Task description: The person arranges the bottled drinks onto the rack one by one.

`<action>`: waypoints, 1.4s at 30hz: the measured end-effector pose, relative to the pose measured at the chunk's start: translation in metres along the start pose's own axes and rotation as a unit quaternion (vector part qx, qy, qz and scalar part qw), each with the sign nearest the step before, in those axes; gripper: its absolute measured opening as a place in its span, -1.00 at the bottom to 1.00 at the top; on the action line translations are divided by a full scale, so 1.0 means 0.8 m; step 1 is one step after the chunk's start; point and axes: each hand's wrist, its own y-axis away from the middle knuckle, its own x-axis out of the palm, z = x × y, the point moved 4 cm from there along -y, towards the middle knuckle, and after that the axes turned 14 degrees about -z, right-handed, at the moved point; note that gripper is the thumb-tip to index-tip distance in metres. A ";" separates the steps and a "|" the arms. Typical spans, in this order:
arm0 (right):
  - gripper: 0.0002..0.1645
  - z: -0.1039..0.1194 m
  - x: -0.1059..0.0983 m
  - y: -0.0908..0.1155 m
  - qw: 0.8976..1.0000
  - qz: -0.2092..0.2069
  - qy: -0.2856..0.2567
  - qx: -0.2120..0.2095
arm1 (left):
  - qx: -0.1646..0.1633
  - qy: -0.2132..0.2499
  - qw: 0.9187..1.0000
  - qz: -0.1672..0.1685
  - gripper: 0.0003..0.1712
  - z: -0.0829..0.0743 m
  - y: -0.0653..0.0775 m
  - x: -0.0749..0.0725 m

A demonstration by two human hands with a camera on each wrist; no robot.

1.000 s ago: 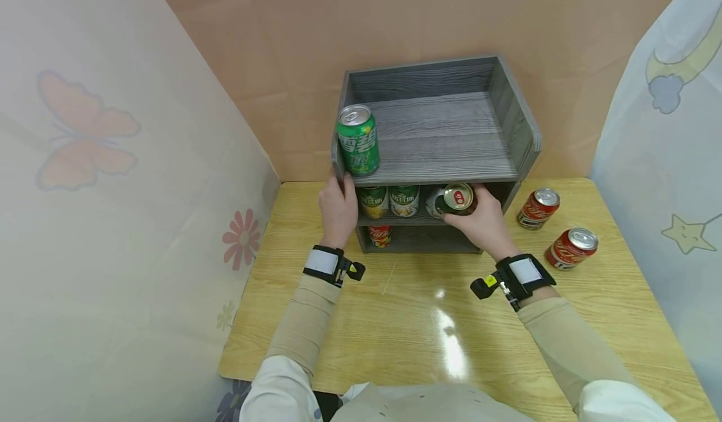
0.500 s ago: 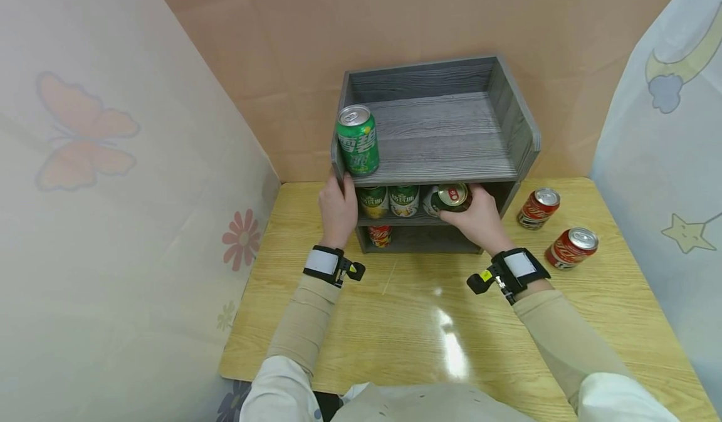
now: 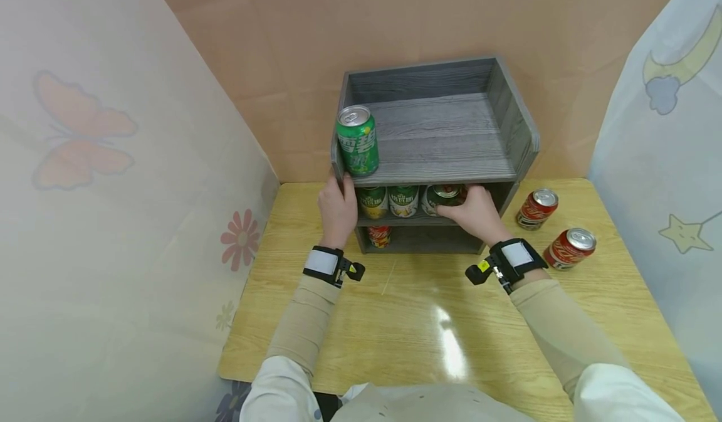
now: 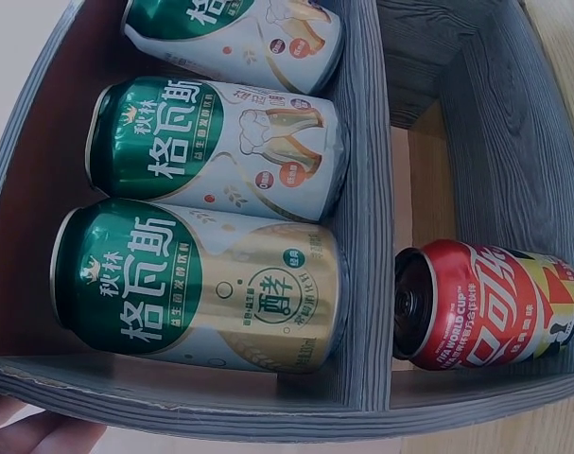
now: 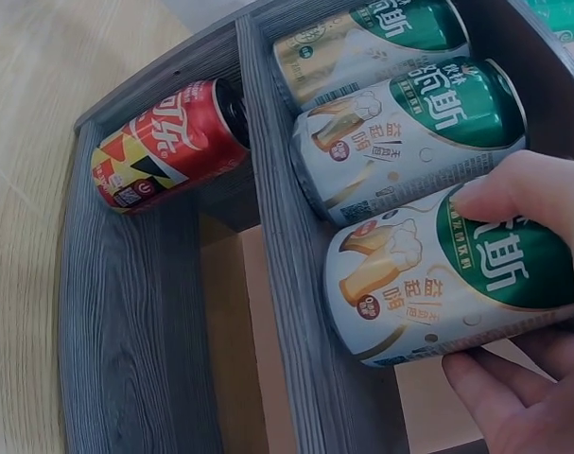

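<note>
My right hand [image 3: 478, 214] holds a green-and-white drink can [image 5: 400, 270] at the right of the row on the grey shelf's [image 3: 440, 137] middle level. Its thumb lies over the can's green upper part and its fingers curl beneath, as the right wrist view shows. Beside it stand another green-and-white can [image 5: 353, 137] and a gold-and-green can [image 4: 258, 293]. Over at the shelf's left side panel, my left hand [image 3: 338, 215] grips the edge; some of its fingers are hidden behind the panel.
A green can [image 3: 358, 143] stands on the top level at the left. On the bottom level, a red can [image 4: 490, 305] is at the left end. Two more red cans, one nearer [image 3: 571, 248] and one farther [image 3: 538, 209], are on the wooden table [image 3: 417, 321] right of the shelf.
My right hand has moved slightly left and deeper into the middle level with the green-and-white can, which has gone from tilted toward me to more upright beside its neighbour. My left hand stays put.
</note>
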 end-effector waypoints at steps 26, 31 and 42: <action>-0.03 -0.002 0.011 -0.012 0.998 -0.003 -0.063 -0.027 | -0.002 0.002 1.000 0.002 -0.67 0.001 0.000 0.001; -0.04 -0.004 0.011 -0.014 0.998 0.000 -0.060 -0.021 | 0.003 0.008 1.000 0.000 -0.67 -0.001 0.000 0.000; -0.03 -0.007 0.012 -0.018 0.999 0.012 -0.047 -0.020 | -0.004 0.007 1.000 -0.002 -0.67 -0.002 0.001 -0.002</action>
